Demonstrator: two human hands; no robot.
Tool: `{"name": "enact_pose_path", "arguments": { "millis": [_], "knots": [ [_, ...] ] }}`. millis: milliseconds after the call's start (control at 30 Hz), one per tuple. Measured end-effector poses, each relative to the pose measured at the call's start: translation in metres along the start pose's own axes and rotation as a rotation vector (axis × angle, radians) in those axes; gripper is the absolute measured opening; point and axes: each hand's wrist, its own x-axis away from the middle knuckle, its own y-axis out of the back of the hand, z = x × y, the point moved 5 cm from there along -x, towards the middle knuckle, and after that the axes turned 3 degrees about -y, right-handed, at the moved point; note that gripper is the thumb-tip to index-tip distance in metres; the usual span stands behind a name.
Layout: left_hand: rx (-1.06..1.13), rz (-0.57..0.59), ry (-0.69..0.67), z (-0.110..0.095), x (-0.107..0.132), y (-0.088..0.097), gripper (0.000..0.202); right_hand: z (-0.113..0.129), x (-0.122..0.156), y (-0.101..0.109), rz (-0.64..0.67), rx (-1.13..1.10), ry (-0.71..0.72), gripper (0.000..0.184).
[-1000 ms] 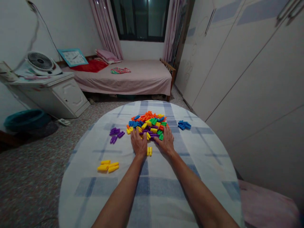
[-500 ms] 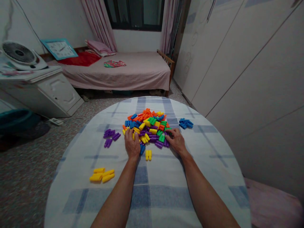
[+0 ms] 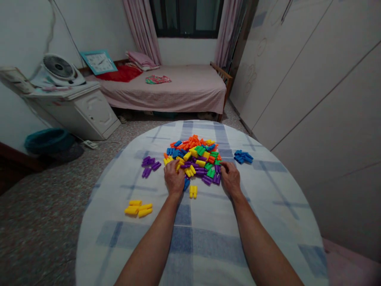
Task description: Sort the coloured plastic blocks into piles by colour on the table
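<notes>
A mixed heap of small plastic building blocks (image 3: 200, 160) in orange, yellow, green, blue and purple lies on the table. At the heap's left edge, my left hand (image 3: 174, 177) has its fingers curled around a yellow block (image 3: 178, 167), partly covered by the fingers. My right hand (image 3: 231, 178) rests at the right edge beside purple blocks (image 3: 217, 179), thumb and index finger apart, with nothing visible between them. A joined yellow pair (image 3: 193, 192) lies between the hands, near a blue block (image 3: 186, 184).
Purple blocks (image 3: 150, 165) form a group left of the heap, and yellow blocks (image 3: 138, 209) sit nearer on the left. Blue blocks (image 3: 243, 156) lie to the right. A checked cloth covers the round table (image 3: 214, 254). Beyond stand a bed (image 3: 190, 87) and a cabinet (image 3: 95, 113).
The whole view has shifted, so the table and blocks appear farther right. My right hand has drawn slightly away from the purple blocks. The left hand stays at the heap's left edge.
</notes>
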Motion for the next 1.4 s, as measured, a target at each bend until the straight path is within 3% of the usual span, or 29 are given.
{"name": "enact_pose_path", "arguments": {
  "millis": [400, 700, 900, 1067, 1233, 1400],
  "knots": [
    [0.101, -0.001, 0.056, 0.018, 0.001, -0.003, 0.030, -0.003, -0.001, 0.000, -0.006, -0.044, 0.018, 0.031],
    [0.115, 0.065, 0.098, 0.008, 0.001, -0.006, 0.037, 0.005, 0.003, 0.001, -0.058, -0.035, 0.080, 0.025],
    [0.142, 0.046, 0.127, 0.009, -0.001, -0.005, 0.034, 0.028, 0.012, -0.006, -0.016, 0.011, 0.246, 0.021],
    [0.149, 0.058, 0.121, 0.006, -0.001, -0.005, 0.034, 0.025, 0.011, -0.007, -0.011, 0.103, 0.272, 0.020],
    [0.198, -0.002, 0.134, 0.005, 0.000, 0.002, 0.032, 0.021, 0.010, -0.010, 0.005, 0.136, 0.276, 0.021],
    [0.195, 0.022, 0.206, 0.003, -0.009, 0.008, 0.018, 0.021, 0.010, -0.010, -0.001, 0.139, 0.275, 0.021]
  ]
}}
